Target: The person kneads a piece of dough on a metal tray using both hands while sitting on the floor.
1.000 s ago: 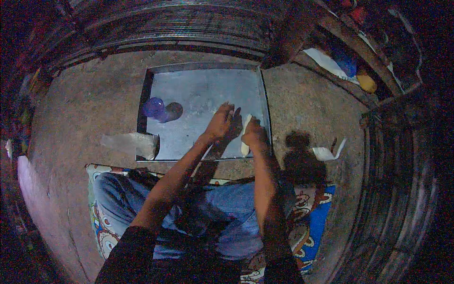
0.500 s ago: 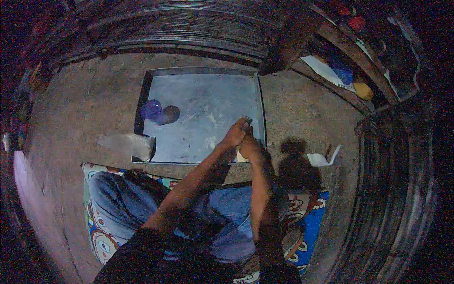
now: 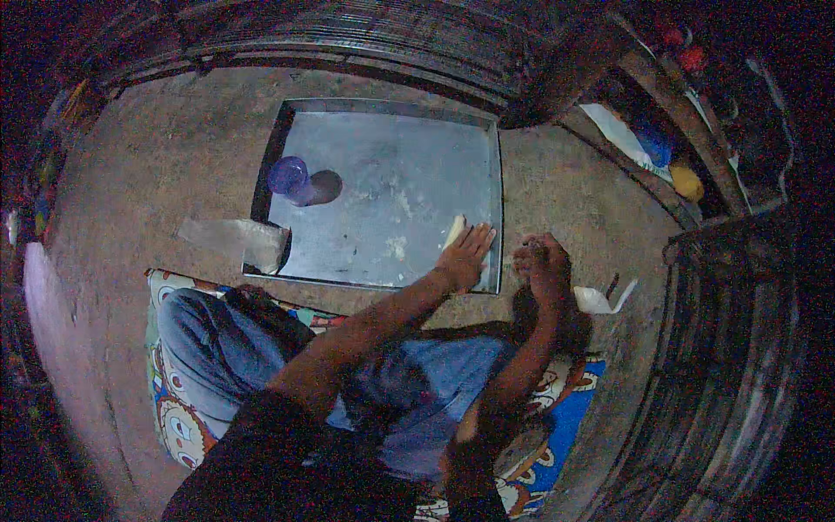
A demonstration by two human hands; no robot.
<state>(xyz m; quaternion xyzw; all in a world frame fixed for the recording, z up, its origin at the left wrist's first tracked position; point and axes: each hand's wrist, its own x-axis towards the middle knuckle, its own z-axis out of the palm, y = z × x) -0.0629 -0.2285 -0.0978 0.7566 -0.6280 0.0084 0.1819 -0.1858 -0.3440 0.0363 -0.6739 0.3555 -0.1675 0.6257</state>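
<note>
A square metal tray [image 3: 391, 165] lies on the earthen floor in front of me. My left hand [image 3: 465, 257] lies flat, fingers together, on a pale piece of dough [image 3: 454, 230] at the tray's near right corner. My right hand [image 3: 541, 261] is just off the tray's right rim, over the floor, with its fingers curled in. I cannot make out anything inside it. A blue cup [image 3: 289, 177] stands at the tray's left side, far from both hands.
A pale flat bag [image 3: 233, 241] lies across the tray's near left corner. A white scrap [image 3: 602, 299] sits on the floor right of my right hand. A wooden shelf [image 3: 670, 187] at the right holds a yellow thing [image 3: 687, 183]. I sit on a patterned mat [image 3: 557, 435].
Both hands have moved right and nearer along the tray. The right hand has left the dough and come off the tray with fingers curled. The left hand now lies flat on the dough.
</note>
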